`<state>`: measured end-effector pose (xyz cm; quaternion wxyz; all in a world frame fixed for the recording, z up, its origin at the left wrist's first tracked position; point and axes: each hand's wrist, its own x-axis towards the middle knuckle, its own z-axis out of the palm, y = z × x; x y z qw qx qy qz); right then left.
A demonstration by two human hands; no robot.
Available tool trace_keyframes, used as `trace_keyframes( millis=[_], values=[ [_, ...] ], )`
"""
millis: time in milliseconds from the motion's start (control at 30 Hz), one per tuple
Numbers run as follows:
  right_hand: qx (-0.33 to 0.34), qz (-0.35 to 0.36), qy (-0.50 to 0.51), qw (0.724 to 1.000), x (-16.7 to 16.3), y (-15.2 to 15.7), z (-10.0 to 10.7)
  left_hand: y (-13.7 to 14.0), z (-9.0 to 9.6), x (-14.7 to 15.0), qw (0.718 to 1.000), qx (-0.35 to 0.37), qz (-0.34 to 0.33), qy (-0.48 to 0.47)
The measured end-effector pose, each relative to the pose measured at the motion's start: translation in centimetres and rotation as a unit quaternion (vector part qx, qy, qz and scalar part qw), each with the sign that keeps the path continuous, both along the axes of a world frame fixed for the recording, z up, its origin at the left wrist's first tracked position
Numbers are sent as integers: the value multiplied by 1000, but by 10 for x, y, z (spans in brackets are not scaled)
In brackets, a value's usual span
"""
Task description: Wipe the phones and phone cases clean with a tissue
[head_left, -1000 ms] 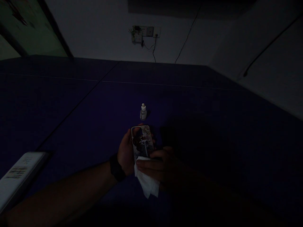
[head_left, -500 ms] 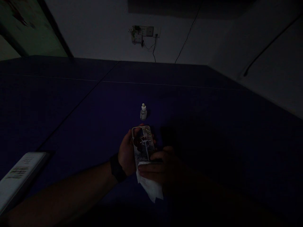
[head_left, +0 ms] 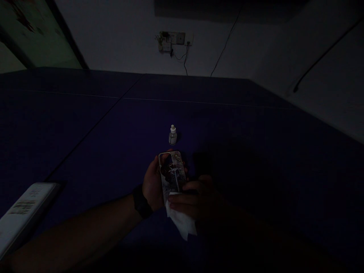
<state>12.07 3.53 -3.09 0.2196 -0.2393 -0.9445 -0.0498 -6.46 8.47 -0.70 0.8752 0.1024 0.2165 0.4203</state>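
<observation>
My left hand (head_left: 152, 184), with a dark band on its wrist, is wrapped round a phone case (head_left: 172, 172) with a printed picture and a large camera cutout. A fingertip shows through the cutout. My right hand (head_left: 196, 197) presses a white tissue (head_left: 182, 220) against the lower part of the case, and the tissue's loose end hangs below the fingers. Much of the right hand is lost in shadow. Just beyond the case, a small dropper bottle (head_left: 172, 136) with a white cap stands upright on the dark blue surface.
A long white box (head_left: 24, 208) with printing lies at the lower left. To the right of the case is a dark, flat rectangular shape (head_left: 202, 163), hard to make out. Wall sockets (head_left: 173, 40) with plugs and cables are at the back.
My right hand and the tissue have shifted slightly up along the case. The left hand, case and bottle stay nearly where they were.
</observation>
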Motion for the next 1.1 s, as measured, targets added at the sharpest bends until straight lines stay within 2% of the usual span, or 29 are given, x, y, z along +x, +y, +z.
trace_keyframes(
  millis=[100, 200, 300, 400, 500, 600, 700, 767, 900, 1100],
  values=[
    [0, -54, -2, 999, 0, 0, 4, 1, -1, -1, 1000, -6, 7, 5],
    [-21, -20, -44, 999, -5, -3, 4, 1, 0, -1, 1000, -18, 8, 9],
    [1, 12, -54, 998, -4, -5, 2, 1, 1, 0, 1000, -13, -1, 7],
    [33, 15, -2, 999, 2, -3, 1, 0, 3, 1, 1000, -6, -2, 3],
    [32, -7, 32, 999, 7, 1, 2, -1, 3, 1, 1000, -9, 9, 2],
    [45, -21, 11, 999, 4, 1, 1, 0, 2, 0, 1000, -13, 5, -2],
    [58, 10, -13, 998, 0, -4, 2, 0, 3, 1, 1000, -13, -4, 5],
    [54, 16, 2, 998, 2, -6, 4, 0, 3, 1, 1000, -7, 0, 12],
    [26, -26, 42, 998, 5, -5, 5, 0, 4, 1, 1000, -21, 1, 10],
    [33, -11, -7, 999, -5, -4, -3, 0, 2, 0, 1000, -8, 10, 28]
  ],
)
